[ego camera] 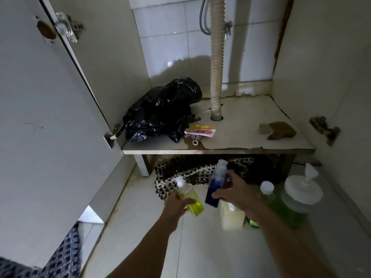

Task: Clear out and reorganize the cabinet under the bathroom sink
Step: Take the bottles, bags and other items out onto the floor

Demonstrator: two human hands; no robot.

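Note:
My left hand (177, 205) grips a clear bottle of yellow liquid (190, 199) with a white cap, tilted, above the floor tiles. My right hand (235, 192) holds a dark blue bottle (214, 189) with a pale cap, just in front of the cabinet shelf (251, 137). On that shelf lie a black plastic bag (162, 111) at the left, a red-and-white tube (200, 132), a small metal fitting (195, 141) and a brown sponge piece (281, 130) at the right.
On the floor to the right stand a pale yellow bottle (230, 216), a green bottle (270, 199) and a wipes tub (301, 194). A woven mat (180, 171) lies under the shelf. A corrugated drain hose (216, 57) drops through it. The cabinet door (40, 117) stands open at left.

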